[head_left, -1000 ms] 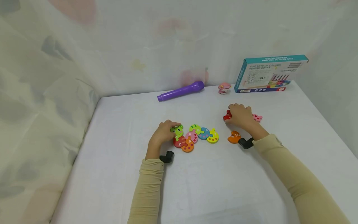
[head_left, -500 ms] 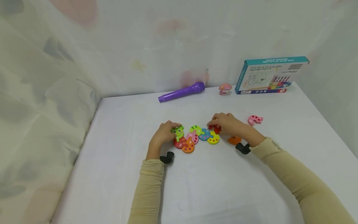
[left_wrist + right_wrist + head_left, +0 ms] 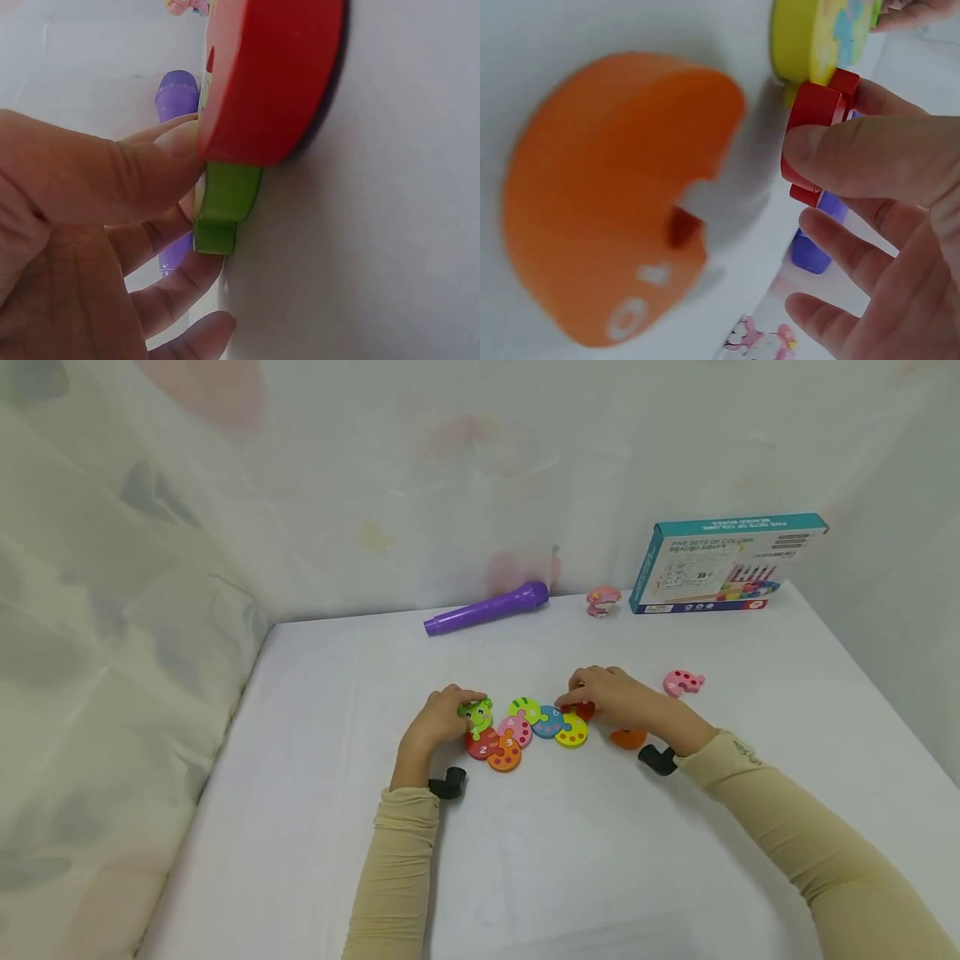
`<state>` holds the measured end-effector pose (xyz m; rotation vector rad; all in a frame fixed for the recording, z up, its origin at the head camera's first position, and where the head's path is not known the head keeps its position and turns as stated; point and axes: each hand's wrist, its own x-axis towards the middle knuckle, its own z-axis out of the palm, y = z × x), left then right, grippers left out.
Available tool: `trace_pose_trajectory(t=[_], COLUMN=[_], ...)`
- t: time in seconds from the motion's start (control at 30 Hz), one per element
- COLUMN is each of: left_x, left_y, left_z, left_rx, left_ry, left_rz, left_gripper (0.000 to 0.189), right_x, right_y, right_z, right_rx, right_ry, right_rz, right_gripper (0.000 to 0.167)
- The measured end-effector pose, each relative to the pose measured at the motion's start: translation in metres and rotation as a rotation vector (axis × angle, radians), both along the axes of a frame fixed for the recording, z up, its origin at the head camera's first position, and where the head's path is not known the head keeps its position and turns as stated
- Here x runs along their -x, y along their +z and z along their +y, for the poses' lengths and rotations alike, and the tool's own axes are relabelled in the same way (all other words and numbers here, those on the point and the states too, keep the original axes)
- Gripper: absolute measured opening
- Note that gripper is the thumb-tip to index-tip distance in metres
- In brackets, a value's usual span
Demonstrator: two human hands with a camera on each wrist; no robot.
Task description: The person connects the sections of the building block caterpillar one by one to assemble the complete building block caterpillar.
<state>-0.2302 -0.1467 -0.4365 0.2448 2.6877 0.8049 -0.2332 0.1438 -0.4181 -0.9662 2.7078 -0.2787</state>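
My left hand (image 3: 435, 717) holds the green caterpillar-head puzzle piece (image 3: 477, 718) at the left end of a joined number puzzle. In the left wrist view the thumb lies on the top near the red piece (image 3: 277, 82), with fingers round the green edge (image 3: 229, 195). The chain runs on through orange (image 3: 504, 755), pink (image 3: 516, 730), light green (image 3: 523, 708) and blue (image 3: 550, 722) pieces to a yellow one (image 3: 572, 732). My right hand (image 3: 617, 695) pinches a red puzzle piece (image 3: 810, 112) against the yellow piece's upper edge; the fingers partly cover it, so its fit is unclear.
A loose orange piece (image 3: 607, 195) marked 10 lies under my right wrist, and a loose pink piece (image 3: 681, 682) is farther right. Along the back are a purple toy microphone (image 3: 487, 610), a small pink figurine (image 3: 602, 600) and a standing box (image 3: 720, 564).
My right hand has carried the red piece leftward from beside the pink piece to the yellow end of the chain, then shifted only slightly there. My left hand has stayed on the green head.
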Motion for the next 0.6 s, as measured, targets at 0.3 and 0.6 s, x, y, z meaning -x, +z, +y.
trace_pose_trajectory(t=[0.3,0.6], left_x=[0.001,0.000], left_y=[-0.002,0.001], left_z=[0.001,0.000], left_rx=[-0.003,0.000], left_ry=[0.001,-0.001], left_rz=[-0.006,-0.010], left_gripper=[0.048,0.049], right_x=[-0.004,-0.019], right_y=[-0.006,-0.001], right_z=[0.008,0.047], right_rx=[0.014,0.062], right_ry=[-0.106,-0.399], right_rz=[-0.020,0.120], right_gripper=[0.061,0.052])
